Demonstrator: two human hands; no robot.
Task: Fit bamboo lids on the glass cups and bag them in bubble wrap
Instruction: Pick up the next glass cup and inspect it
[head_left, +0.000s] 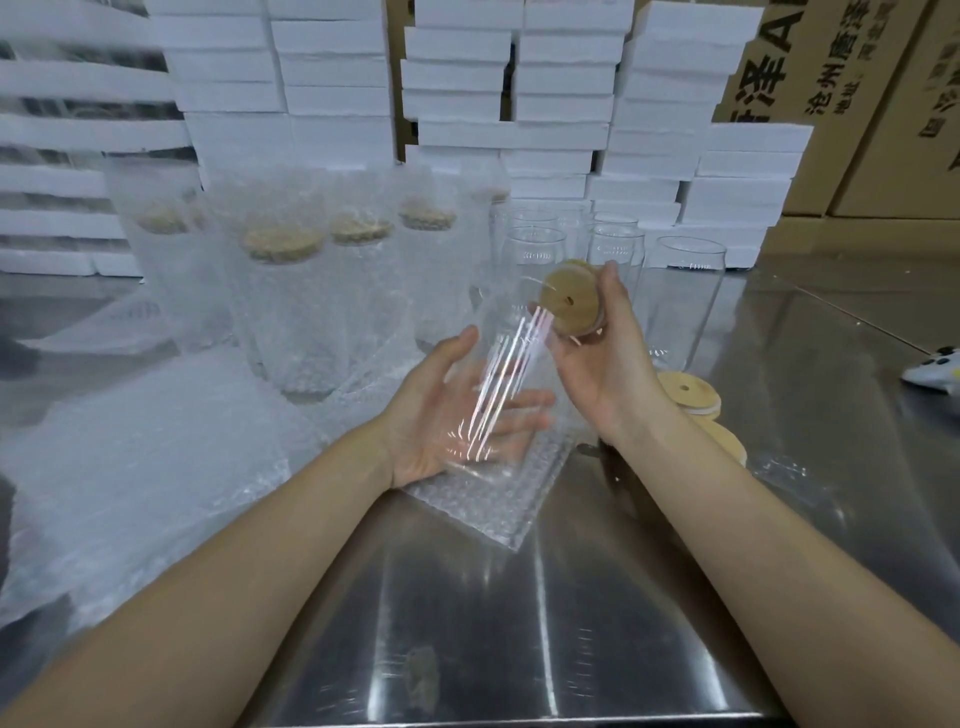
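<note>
A clear glass cup (498, 374) lies tilted between my hands, its base toward me and its mouth pointing away. My left hand (441, 415) cradles the cup's lower body from underneath, palm up, fingers spread and nearly straight. My right hand (602, 353) grips the cup's top end, where a round bamboo lid (569, 296) with a small hole sits on the mouth. A bubble wrap bag (498, 493) lies flat on the steel table under the cup. Two spare bamboo lids (691, 395) lie just right of my right wrist.
Several bagged, lidded cups (291, 291) stand at the back left. Bare glass cups (680, 291) stand behind my right hand. A pile of bubble wrap bags (130, 467) covers the left of the table. White foam boxes (519, 104) and cardboard cartons (857, 104) rise behind.
</note>
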